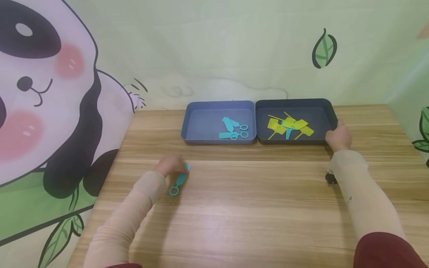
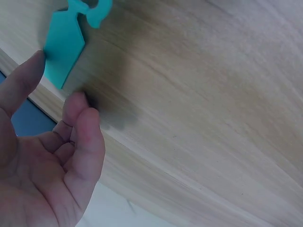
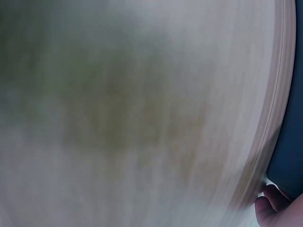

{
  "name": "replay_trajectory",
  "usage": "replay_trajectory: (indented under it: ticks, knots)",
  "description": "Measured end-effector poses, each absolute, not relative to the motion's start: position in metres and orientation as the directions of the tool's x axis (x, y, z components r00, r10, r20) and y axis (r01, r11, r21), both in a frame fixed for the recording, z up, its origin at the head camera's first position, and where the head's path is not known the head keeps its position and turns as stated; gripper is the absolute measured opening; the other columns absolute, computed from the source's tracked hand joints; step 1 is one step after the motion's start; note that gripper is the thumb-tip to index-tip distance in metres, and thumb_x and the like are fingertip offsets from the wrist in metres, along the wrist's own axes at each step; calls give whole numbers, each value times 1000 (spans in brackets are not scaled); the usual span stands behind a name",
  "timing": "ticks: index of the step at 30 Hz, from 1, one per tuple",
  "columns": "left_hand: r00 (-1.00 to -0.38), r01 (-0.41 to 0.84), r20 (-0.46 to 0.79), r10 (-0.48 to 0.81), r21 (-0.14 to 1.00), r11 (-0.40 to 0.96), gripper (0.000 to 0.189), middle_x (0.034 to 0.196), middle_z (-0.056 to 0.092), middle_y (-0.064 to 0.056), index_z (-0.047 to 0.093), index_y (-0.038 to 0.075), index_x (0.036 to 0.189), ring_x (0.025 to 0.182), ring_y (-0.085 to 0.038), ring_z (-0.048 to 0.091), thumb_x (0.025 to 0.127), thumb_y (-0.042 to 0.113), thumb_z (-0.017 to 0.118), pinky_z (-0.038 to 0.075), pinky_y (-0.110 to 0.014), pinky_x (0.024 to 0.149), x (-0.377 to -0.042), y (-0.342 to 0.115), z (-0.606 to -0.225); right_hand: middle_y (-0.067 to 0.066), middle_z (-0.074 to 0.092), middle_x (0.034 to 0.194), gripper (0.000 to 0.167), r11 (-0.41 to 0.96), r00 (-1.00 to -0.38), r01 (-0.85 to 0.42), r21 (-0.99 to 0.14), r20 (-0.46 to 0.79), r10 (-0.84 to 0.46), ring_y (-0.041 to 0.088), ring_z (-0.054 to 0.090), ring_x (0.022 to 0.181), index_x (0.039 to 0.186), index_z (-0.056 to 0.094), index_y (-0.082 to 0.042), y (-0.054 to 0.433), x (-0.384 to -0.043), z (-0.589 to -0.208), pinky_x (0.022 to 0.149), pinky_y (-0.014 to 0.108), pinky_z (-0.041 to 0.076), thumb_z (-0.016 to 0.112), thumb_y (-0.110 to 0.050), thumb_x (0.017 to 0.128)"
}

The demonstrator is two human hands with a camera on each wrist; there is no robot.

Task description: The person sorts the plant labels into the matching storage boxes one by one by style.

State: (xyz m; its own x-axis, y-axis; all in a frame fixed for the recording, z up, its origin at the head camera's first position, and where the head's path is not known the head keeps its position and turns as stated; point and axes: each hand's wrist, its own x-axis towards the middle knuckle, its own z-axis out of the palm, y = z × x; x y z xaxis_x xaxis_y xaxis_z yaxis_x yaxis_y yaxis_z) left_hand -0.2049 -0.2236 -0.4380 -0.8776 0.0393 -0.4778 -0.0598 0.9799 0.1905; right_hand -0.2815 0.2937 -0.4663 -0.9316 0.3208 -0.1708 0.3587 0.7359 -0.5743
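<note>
A flat teal tag with a ring (image 1: 181,179) lies on the table in the head view, under the fingertips of my left hand (image 1: 171,164). The left wrist view shows the thumb at one edge of the teal tag (image 2: 64,47); the loosely bent fingers stand apart from it. My right hand (image 1: 339,137) holds the front right corner of a dark tray (image 1: 330,119). Part of that grip is hidden; the right wrist view shows only curled fingertips (image 3: 270,203) beside the tray wall (image 3: 288,146).
A blue tray (image 1: 201,126) adjoins the dark tray on its left and contains several teal ring tags (image 1: 231,124). Several yellow tags with thin stems (image 1: 295,124) lie in the dark tray, with a teal piece (image 1: 288,132) among them. Behind the wooden table (image 1: 234,208) hangs a printed cloth (image 1: 214,48).
</note>
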Motion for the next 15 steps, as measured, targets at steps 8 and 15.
replay_trajectory:
  ticks: [8,15]
  knots:
    - [-880,-58,-472,60,233,971,21,68,52,-1,52,10,65,66,-18,48,66,22,69,44,-28,62,-203,-218,-435,31,21,138,67,734,-932,357,-578,-165,323,51,27,121,140,7,4,295,-283,-468,100,55,25,34,-8,80]
    - [-853,-112,-521,10,203,973,21,72,57,-2,59,7,69,68,-18,50,69,26,69,45,-27,61,-203,-214,-432,31,24,138,66,737,-932,356,-574,-157,327,50,28,121,139,9,4,294,-283,-469,101,55,25,34,-8,80]
